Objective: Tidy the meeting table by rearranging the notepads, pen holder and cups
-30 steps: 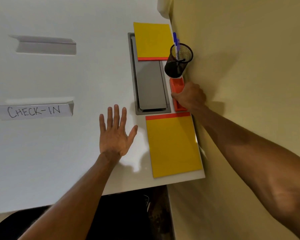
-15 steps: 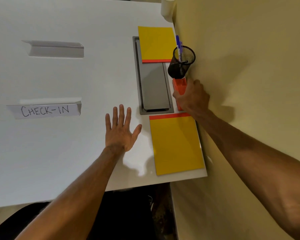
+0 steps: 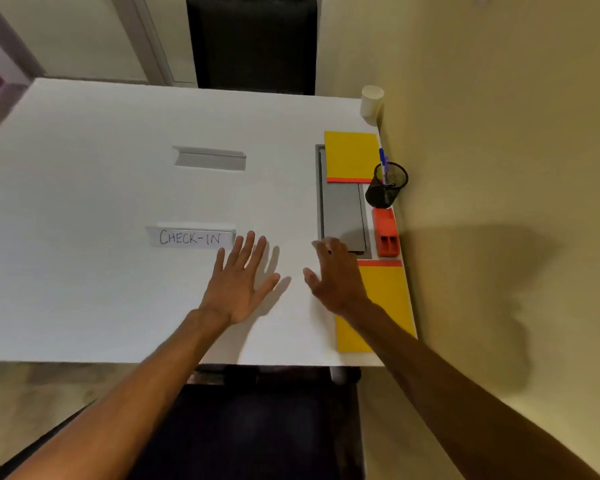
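Two yellow notepads with red bindings lie along the table's right edge: the far notepad [image 3: 352, 155] and the near notepad [image 3: 385, 299], partly under my right forearm. Between them stand a black mesh pen holder [image 3: 385, 192] with a blue pen [image 3: 383, 164] and an orange stapler-like block [image 3: 386, 232]. A white cup [image 3: 371, 100] sits at the far right corner. My left hand [image 3: 239, 280] rests flat and open on the white table [image 3: 101, 202]. My right hand [image 3: 336, 275] hovers open beside the near notepad, holding nothing.
A grey cable hatch [image 3: 342, 216] is set into the table left of the pen holder. Two folded name cards stand on the table, one reading CHECK-IN [image 3: 191, 237], one blank [image 3: 210, 157]. A black chair [image 3: 253, 43] is at the far side. A yellow wall [image 3: 499, 168] borders the right edge.
My right hand let go of the orange block and drew back left over the near notepad's corner. The view tilted up, showing the far chair and the cup.
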Motion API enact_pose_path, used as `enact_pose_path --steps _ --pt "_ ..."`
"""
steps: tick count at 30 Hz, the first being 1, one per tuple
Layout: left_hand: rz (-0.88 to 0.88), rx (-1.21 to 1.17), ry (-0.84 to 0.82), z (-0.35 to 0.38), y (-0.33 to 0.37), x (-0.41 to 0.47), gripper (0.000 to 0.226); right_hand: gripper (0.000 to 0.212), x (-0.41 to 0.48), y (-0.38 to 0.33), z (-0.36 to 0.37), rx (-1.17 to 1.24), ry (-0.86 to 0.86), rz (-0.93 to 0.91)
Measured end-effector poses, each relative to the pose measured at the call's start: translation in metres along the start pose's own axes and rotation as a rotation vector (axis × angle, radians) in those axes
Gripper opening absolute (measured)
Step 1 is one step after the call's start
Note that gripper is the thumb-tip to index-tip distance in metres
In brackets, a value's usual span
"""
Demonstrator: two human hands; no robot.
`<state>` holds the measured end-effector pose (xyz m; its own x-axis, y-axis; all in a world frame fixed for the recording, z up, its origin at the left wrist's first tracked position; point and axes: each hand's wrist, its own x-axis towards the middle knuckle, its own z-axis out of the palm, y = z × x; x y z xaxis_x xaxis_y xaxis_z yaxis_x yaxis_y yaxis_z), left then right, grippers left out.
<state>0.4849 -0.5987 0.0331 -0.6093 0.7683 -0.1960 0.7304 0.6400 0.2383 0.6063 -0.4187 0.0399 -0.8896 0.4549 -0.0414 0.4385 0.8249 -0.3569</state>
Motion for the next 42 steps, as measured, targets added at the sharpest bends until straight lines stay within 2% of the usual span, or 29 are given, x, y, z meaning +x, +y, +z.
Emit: enact_pose_path --steps 4,9,14,22,28,38,42 --pt "-0.069 0.109 0.006 -0.031 -0.05 -0.065 0.084 0.061 -0.019 -0.07 0.0 0.077 0.001 -0.041" --pt "-0.21 0.046 0.109 -0.083 -0.13 -0.158 0.082 0.059 -0.037 -0.185 0.002 0.137 0.023 -0.142" --pt "-0.329 -0.013 0.213 -0.124 -0.214 -0.256 0.08 0.063 -0.055 -0.312 0.01 0.103 -0.053 -0.28" --pt "-0.577 -0.157 0.353 -0.146 -0.318 -0.409 0.073 0.059 -0.083 -0.501 0.054 0.117 -0.149 -0.503" --pt "-0.819 -0.167 0.435 -0.147 -0.382 -0.501 0.072 0.054 -0.098 -0.627 0.094 0.106 -0.197 -0.741" --pt "-1.02 -0.203 0.542 -0.155 -0.498 -0.575 0.073 0.051 -0.089 -0.796 0.166 0.101 -0.274 -1.005" --pt "-1.042 -0.122 0.505 -0.16 -0.572 -0.57 0.074 0.053 -0.058 -0.857 0.202 0.109 -0.299 -1.017"
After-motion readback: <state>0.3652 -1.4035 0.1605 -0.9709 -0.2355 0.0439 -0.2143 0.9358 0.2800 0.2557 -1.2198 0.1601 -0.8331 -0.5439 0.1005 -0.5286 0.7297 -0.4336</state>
